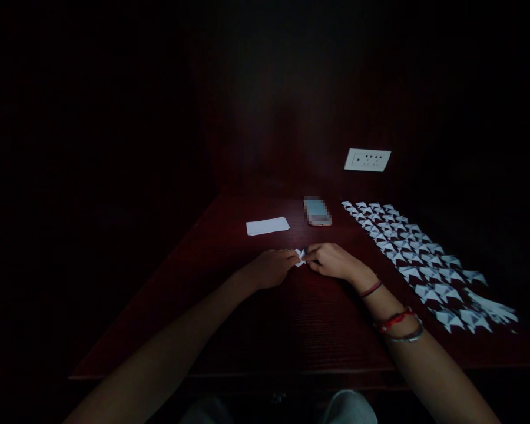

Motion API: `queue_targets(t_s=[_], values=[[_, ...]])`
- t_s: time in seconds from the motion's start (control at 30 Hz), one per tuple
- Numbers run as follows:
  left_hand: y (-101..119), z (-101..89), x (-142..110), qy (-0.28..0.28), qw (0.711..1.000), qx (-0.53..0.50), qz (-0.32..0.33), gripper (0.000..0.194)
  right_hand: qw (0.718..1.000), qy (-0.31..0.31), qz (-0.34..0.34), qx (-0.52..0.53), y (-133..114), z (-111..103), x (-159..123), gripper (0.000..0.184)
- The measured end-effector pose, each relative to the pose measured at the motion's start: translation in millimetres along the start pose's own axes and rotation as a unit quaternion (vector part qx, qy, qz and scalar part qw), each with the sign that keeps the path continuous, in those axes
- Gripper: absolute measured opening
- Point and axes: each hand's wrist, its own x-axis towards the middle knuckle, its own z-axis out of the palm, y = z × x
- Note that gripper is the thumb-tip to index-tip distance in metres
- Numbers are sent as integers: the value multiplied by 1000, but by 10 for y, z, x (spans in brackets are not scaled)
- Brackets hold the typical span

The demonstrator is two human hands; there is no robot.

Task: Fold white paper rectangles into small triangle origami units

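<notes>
Touching folded paper (301, 255): left hand (271, 268) outstretched, right hand (332, 259) curled.

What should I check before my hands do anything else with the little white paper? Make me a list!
1. Left hand at the small white paper: ok, fingers at its left side.
2. Right hand there too: ok, fingers at its right side.
3. Phone out of the way: ok, beyond the hands.
4. Rows of folded shapes clear of the right hand: ok, off to the right.
5. Good light: not ok, it's dim.
6. Neat creases: cannot tell, too small.
</notes>
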Motion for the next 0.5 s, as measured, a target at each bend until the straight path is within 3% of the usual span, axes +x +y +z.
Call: queue_targets(t_s=[0.2,0.5], values=[[-3,2,-8,9,1000,1,-2,39,1000,-7,0,-5,7,-41,-51,21],[-8,-16,2,60,998,-33,4,27,998,40,27,33,31,-53,-82,28]])
